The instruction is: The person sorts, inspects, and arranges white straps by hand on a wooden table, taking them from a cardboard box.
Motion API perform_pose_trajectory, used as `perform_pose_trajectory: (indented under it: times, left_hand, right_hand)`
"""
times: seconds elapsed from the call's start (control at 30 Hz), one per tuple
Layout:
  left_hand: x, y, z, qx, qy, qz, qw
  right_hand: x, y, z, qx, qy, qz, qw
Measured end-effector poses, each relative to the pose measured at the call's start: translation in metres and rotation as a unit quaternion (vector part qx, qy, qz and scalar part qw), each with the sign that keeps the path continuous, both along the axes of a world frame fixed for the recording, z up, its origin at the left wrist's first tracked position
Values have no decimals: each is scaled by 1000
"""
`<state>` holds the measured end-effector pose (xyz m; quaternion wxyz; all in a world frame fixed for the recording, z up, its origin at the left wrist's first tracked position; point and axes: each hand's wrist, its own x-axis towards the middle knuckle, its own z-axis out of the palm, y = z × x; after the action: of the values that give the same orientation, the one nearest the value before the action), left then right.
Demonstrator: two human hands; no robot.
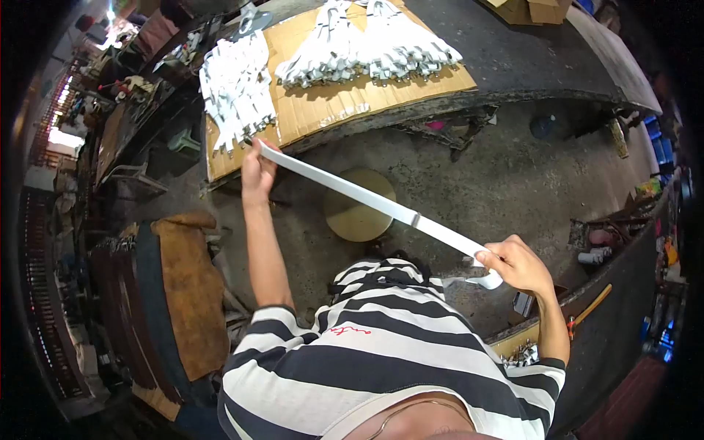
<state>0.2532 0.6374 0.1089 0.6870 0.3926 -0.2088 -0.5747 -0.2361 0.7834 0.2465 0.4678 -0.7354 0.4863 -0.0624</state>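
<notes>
A long white belt (352,189) stretches taut on a slant between my two hands, with a dark band across it right of its middle. My left hand (258,172) pinches its far end near the table's front edge. My right hand (519,265) is closed on the other part, thumb on top, and the loose end curls below the fingers. Just beyond my left hand lies a pile of white belts (236,84). Two more fanned bundles of white belts (370,45) lie farther back, their metal-tipped ends facing me.
Cardboard (315,117) covers part of the dark worktable (535,62). A round stool (359,207) stands on the floor beneath the belt. At left is a brown hide-like sheet (192,293) draped over a stand; a dark bench (623,315) runs along the right.
</notes>
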Motion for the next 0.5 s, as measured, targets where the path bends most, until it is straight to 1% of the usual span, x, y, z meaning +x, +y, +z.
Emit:
perform_pose_trajectory:
  times: [0.03, 0.07, 0.1, 0.13, 0.2, 0.23, 0.27, 0.3, 0.37, 0.4, 0.47, 0.5]
  left_hand:
    - [-17, 9, -5, 3, -11, -18, 1000]
    - [-24, 14, -19, 3, 26, -43, 999]
    - [-31, 18, -29, 4, 47, -43, 998]
    - [-39, 24, -39, 10, 71, -38, 997]
    - [-52, 31, -62, 31, 104, 2, 994]
    - [-55, 36, -74, 52, 124, 21, 991]
    - [-58, 39, -85, 46, 134, 5, 990]
    - [-68, 39, -87, 57, 132, -4, 990]
    - [-94, 48, -92, 76, 133, 0, 988]
    - [-105, 50, -92, 55, 136, 38, 988]
    - [-128, 50, -87, 22, 151, 99, 983]
    - [-137, 53, -93, 18, 161, 118, 980]
  right_hand:
    - [-5, -7, -4, -1, 6, -5, 1000]
    - [-11, -14, -11, 21, 4, 3, 1000]
    - [-18, -19, -16, 49, 0, 11, 999]
    - [-26, -29, -15, 118, 25, 17, 993]
    - [-40, -49, -16, 159, 35, 46, 986]
    - [-53, -61, -24, 155, 35, 71, 985]
    - [-66, -73, -34, 150, 33, 95, 984]
    - [-75, -88, -36, 144, 82, 110, 980]
    - [-96, -115, -33, 39, 182, 143, 972]
    - [-109, -129, -33, -8, 222, 148, 964]
    - [-132, -159, -25, -119, 255, 128, 951]
    - [-138, -172, -17, -131, 249, 103, 954]
